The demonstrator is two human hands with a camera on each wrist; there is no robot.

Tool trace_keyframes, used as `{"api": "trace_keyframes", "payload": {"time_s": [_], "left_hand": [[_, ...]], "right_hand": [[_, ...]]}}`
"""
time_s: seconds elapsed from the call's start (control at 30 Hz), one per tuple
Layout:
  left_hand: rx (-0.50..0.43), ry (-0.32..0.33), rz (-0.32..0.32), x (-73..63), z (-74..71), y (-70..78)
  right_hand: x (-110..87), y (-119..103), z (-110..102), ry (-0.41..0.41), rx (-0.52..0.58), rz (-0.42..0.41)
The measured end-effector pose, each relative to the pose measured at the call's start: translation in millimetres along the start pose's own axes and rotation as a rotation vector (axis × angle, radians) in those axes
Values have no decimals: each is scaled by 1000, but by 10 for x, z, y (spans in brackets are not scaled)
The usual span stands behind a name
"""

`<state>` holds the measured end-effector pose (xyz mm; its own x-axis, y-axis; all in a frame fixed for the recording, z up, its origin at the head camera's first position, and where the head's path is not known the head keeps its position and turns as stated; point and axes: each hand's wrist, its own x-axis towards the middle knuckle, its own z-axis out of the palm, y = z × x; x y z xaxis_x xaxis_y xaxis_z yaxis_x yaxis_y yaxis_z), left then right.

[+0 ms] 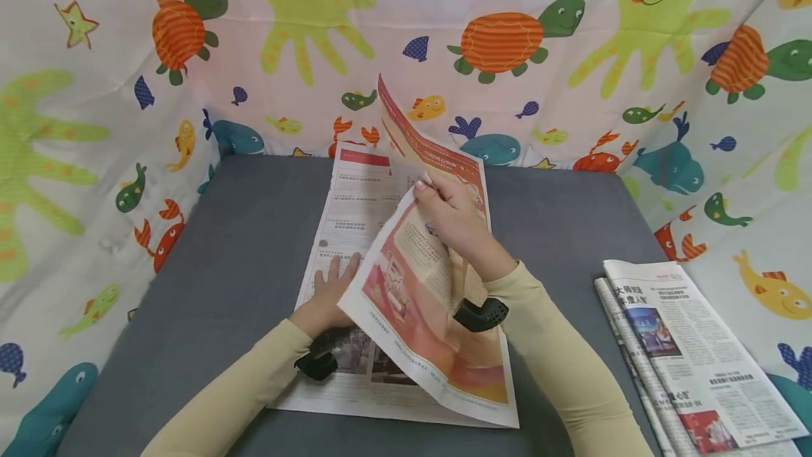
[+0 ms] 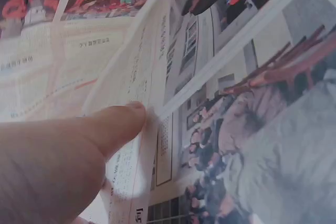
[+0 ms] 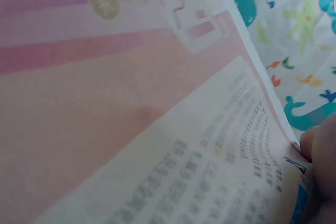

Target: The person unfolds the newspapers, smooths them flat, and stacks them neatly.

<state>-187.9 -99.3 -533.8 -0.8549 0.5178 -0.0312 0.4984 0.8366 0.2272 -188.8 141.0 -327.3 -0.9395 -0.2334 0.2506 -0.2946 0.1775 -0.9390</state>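
Observation:
A newspaper (image 1: 355, 210) lies on the grey table, its upper sheet lifted and curving over from the right. My right hand (image 1: 452, 216) pinches the edge of that raised sheet (image 1: 412, 281), which has an orange and pink print. On the page below, at the left, my left hand (image 1: 328, 298) rests with fingers spread. In the left wrist view the left thumb (image 2: 118, 124) lies against the paper beside a photo page. The right wrist view shows the lifted sheet (image 3: 131, 103) filling most of the frame, with the right fingertips (image 3: 310, 142) at its edge.
A stack of folded newspapers (image 1: 698, 351) lies at the table's right side. The grey table (image 1: 209, 288) is bordered by a cloth (image 1: 406, 13) printed with sea animals. Each wrist carries a small black camera (image 1: 481, 314).

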Motion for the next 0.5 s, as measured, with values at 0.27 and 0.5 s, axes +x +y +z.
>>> {"api": "trace_keyframes", "payload": {"time_s": [0.27,0.5], "left_hand": [[-130,-64,-173,-353,-398,-182],[-178,-9,-247,-603,-480,-591]], "right_hand": [[-139,-185,-371,203,232,-55],[-417,-287,-786,382,281,60]]}}
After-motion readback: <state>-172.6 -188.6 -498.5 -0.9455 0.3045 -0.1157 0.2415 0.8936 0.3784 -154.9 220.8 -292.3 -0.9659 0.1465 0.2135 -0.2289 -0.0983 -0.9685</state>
